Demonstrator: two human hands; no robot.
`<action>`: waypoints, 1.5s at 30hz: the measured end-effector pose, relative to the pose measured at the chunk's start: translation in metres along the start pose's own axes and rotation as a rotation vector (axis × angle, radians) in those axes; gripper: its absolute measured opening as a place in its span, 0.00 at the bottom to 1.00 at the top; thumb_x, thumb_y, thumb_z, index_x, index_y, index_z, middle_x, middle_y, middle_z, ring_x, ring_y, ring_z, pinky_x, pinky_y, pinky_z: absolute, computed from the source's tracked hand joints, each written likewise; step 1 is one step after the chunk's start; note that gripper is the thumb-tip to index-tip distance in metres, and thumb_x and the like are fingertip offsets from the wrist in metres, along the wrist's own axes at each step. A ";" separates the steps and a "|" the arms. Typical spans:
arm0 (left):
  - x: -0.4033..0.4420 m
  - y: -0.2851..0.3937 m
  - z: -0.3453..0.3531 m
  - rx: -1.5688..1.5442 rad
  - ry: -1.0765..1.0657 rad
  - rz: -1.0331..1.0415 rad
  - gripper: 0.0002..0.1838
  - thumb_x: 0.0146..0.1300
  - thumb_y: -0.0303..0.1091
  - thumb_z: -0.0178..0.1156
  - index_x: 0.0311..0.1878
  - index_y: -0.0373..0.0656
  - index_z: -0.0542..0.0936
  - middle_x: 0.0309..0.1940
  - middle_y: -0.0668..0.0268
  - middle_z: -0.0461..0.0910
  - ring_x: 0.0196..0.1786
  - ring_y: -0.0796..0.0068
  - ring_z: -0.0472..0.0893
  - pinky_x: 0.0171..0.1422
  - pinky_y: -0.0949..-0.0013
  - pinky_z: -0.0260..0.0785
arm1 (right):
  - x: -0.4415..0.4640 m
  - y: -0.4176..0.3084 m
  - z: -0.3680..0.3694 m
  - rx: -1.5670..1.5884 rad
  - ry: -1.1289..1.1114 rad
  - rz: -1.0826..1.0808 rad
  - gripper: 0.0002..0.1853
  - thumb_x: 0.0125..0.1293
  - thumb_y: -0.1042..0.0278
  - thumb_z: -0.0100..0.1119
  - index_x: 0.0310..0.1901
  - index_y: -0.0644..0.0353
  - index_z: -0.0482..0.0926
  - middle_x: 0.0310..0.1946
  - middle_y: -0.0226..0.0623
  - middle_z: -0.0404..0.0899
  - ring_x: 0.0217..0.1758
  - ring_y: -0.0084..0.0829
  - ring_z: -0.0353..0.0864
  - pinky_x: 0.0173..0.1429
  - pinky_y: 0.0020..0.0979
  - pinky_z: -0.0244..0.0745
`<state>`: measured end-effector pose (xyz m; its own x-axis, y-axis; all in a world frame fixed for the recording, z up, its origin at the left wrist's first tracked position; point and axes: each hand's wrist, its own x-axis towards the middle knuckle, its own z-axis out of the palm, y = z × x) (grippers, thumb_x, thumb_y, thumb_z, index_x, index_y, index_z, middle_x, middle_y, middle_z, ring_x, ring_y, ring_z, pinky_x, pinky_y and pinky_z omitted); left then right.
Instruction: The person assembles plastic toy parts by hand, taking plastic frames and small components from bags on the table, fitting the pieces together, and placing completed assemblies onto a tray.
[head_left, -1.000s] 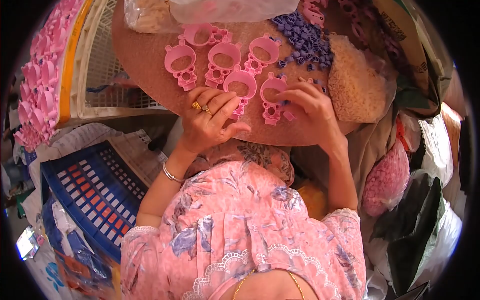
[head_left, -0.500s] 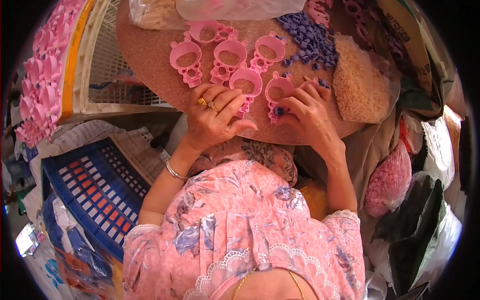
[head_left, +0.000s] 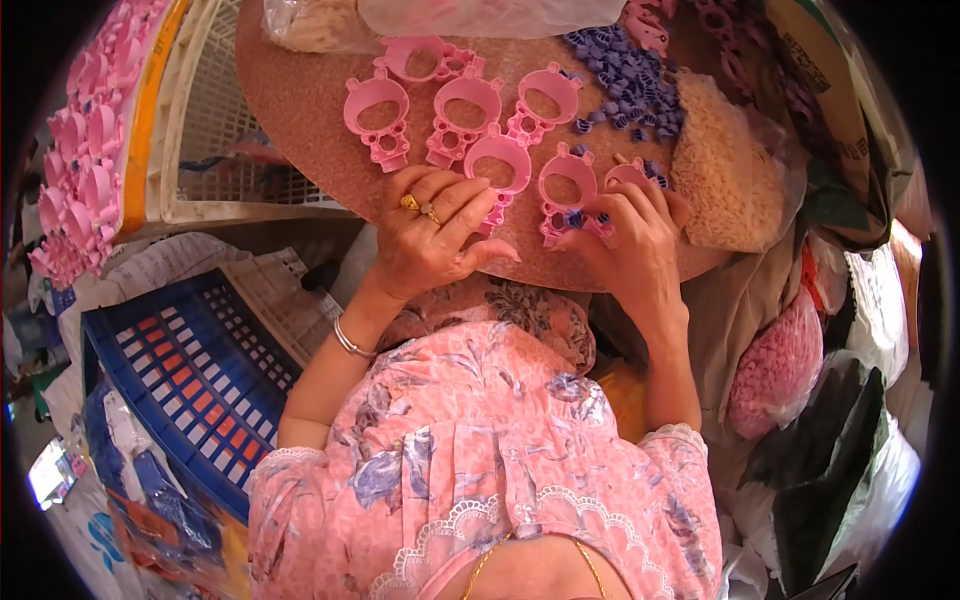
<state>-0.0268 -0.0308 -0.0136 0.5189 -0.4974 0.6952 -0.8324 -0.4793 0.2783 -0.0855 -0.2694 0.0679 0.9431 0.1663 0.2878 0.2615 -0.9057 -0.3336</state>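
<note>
My left hand curls its fingers over the lower stem of a pink plastic ring-shaped part with small ears, its thumb sticking out to the side. Between the fingertips and thumb of my right hand is a small blue plastic piece, at the stem of another pink ring part. The right fingers partly cover one more pink part, which has blue bits beside it. Several similar pink parts lie beyond my left hand on the round brown tabletop.
Loose blue pieces are heaped at the far right of the tabletop, beside a clear bag of small beige pieces. Pink parts fill a tray at the left, near a cream crate. A blue basket stands below.
My right hand has shifted slightly, its fingers bunching closer around the blue piece. My left hand keeps the same pose. The whole view has moved a little.
</note>
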 end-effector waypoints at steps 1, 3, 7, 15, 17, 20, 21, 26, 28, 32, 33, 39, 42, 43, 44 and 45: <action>0.000 0.000 0.000 0.002 0.001 0.000 0.31 0.54 0.62 0.70 0.48 0.44 0.85 0.48 0.69 0.83 0.48 0.68 0.80 0.62 0.57 0.67 | -0.004 -0.004 0.000 -0.010 0.023 0.052 0.20 0.48 0.54 0.78 0.37 0.56 0.82 0.35 0.31 0.80 0.46 0.36 0.78 0.59 0.42 0.61; 0.001 0.000 -0.001 -0.007 0.000 -0.006 0.30 0.54 0.61 0.70 0.48 0.44 0.85 0.49 0.69 0.83 0.49 0.68 0.80 0.62 0.57 0.67 | -0.013 -0.014 0.005 -0.034 0.072 0.144 0.20 0.48 0.53 0.79 0.36 0.56 0.82 0.34 0.31 0.80 0.45 0.37 0.78 0.57 0.42 0.61; 0.003 0.002 -0.003 0.016 0.003 0.022 0.29 0.56 0.60 0.70 0.48 0.44 0.85 0.50 0.69 0.83 0.51 0.68 0.81 0.62 0.56 0.67 | -0.024 -0.031 0.029 -0.083 0.172 0.282 0.21 0.49 0.50 0.80 0.33 0.56 0.80 0.31 0.31 0.79 0.42 0.37 0.78 0.55 0.42 0.60; 0.001 0.000 -0.002 -0.004 -0.026 0.022 0.28 0.57 0.59 0.70 0.48 0.44 0.85 0.50 0.68 0.83 0.52 0.67 0.81 0.62 0.56 0.68 | -0.031 -0.039 0.036 -0.061 0.164 0.371 0.22 0.51 0.51 0.79 0.39 0.55 0.80 0.34 0.31 0.76 0.43 0.36 0.76 0.57 0.41 0.58; 0.001 0.001 -0.002 -0.011 -0.026 0.017 0.28 0.57 0.59 0.70 0.48 0.43 0.85 0.50 0.68 0.83 0.51 0.67 0.80 0.62 0.56 0.68 | -0.032 -0.033 0.036 0.005 0.178 0.333 0.21 0.53 0.53 0.78 0.43 0.54 0.81 0.35 0.31 0.76 0.43 0.35 0.76 0.57 0.41 0.58; 0.002 0.001 -0.003 -0.015 -0.027 0.014 0.28 0.56 0.59 0.70 0.48 0.43 0.84 0.50 0.68 0.83 0.51 0.67 0.81 0.62 0.56 0.68 | -0.027 -0.032 0.031 -0.005 0.185 0.293 0.19 0.52 0.58 0.79 0.43 0.52 0.83 0.35 0.31 0.77 0.43 0.35 0.77 0.56 0.38 0.60; 0.001 0.001 -0.002 -0.015 -0.025 0.015 0.28 0.56 0.59 0.70 0.48 0.43 0.84 0.50 0.68 0.83 0.51 0.67 0.81 0.62 0.56 0.68 | -0.025 -0.032 0.029 -0.026 0.186 0.283 0.19 0.51 0.60 0.79 0.43 0.52 0.84 0.34 0.32 0.78 0.43 0.34 0.78 0.56 0.37 0.61; 0.002 0.001 -0.002 -0.005 -0.023 0.013 0.29 0.56 0.60 0.70 0.48 0.43 0.84 0.50 0.68 0.83 0.51 0.67 0.81 0.61 0.57 0.68 | -0.021 -0.028 0.034 -0.032 0.158 0.280 0.13 0.56 0.57 0.75 0.39 0.52 0.84 0.37 0.32 0.76 0.45 0.35 0.76 0.57 0.41 0.58; 0.002 0.001 -0.001 0.000 -0.023 0.012 0.29 0.56 0.60 0.70 0.48 0.43 0.84 0.50 0.68 0.83 0.50 0.67 0.81 0.61 0.57 0.68 | -0.019 -0.028 0.036 -0.038 0.157 0.299 0.14 0.56 0.57 0.75 0.39 0.52 0.84 0.38 0.32 0.76 0.46 0.36 0.76 0.57 0.41 0.58; 0.003 0.002 -0.002 0.007 -0.029 0.009 0.29 0.57 0.60 0.70 0.47 0.43 0.85 0.49 0.68 0.83 0.50 0.67 0.81 0.60 0.57 0.69 | -0.016 -0.029 0.034 0.026 0.126 0.363 0.15 0.55 0.57 0.76 0.40 0.52 0.84 0.39 0.33 0.75 0.47 0.37 0.76 0.57 0.42 0.58; 0.002 0.002 -0.002 0.009 -0.030 0.010 0.29 0.57 0.60 0.70 0.48 0.43 0.85 0.49 0.68 0.83 0.50 0.67 0.81 0.60 0.57 0.69 | -0.015 -0.030 0.033 0.062 0.114 0.382 0.16 0.55 0.57 0.76 0.41 0.53 0.84 0.39 0.33 0.75 0.48 0.38 0.76 0.57 0.43 0.58; 0.002 0.004 -0.003 0.039 -0.040 0.010 0.28 0.58 0.60 0.70 0.49 0.44 0.84 0.49 0.69 0.82 0.52 0.69 0.79 0.62 0.58 0.67 | -0.017 -0.020 0.031 0.070 0.070 0.316 0.17 0.53 0.59 0.77 0.42 0.55 0.84 0.39 0.34 0.75 0.47 0.37 0.77 0.58 0.43 0.59; 0.001 0.018 -0.010 0.077 -0.071 0.011 0.27 0.58 0.59 0.70 0.50 0.47 0.84 0.49 0.71 0.81 0.53 0.71 0.77 0.62 0.59 0.64 | -0.019 -0.017 0.034 0.103 0.134 0.314 0.16 0.52 0.61 0.77 0.41 0.55 0.84 0.39 0.33 0.75 0.45 0.36 0.77 0.57 0.42 0.59; 0.000 0.025 -0.012 0.086 -0.086 0.008 0.27 0.59 0.59 0.70 0.50 0.47 0.84 0.49 0.72 0.81 0.53 0.72 0.76 0.62 0.59 0.62 | -0.018 -0.017 0.034 0.083 0.145 0.308 0.16 0.51 0.62 0.78 0.40 0.56 0.85 0.38 0.33 0.76 0.43 0.34 0.77 0.56 0.39 0.60; -0.003 0.031 -0.012 0.075 -0.121 0.008 0.27 0.58 0.58 0.72 0.52 0.49 0.84 0.53 0.75 0.80 0.55 0.73 0.74 0.62 0.60 0.59 | -0.017 -0.018 0.033 0.063 0.157 0.302 0.16 0.50 0.63 0.79 0.39 0.57 0.85 0.37 0.33 0.76 0.40 0.32 0.77 0.55 0.36 0.61; -0.003 0.035 -0.010 0.051 -0.131 0.023 0.26 0.57 0.57 0.72 0.52 0.50 0.83 0.53 0.75 0.80 0.55 0.73 0.73 0.62 0.60 0.59 | -0.016 -0.018 0.032 0.044 0.168 0.296 0.16 0.48 0.64 0.80 0.38 0.57 0.86 0.37 0.33 0.77 0.37 0.30 0.77 0.53 0.32 0.62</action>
<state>-0.0595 -0.0386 0.0004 0.5239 -0.5969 0.6076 -0.8348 -0.5016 0.2270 -0.0991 -0.2429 0.0405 0.9335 -0.1714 0.3150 -0.0069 -0.8868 -0.4621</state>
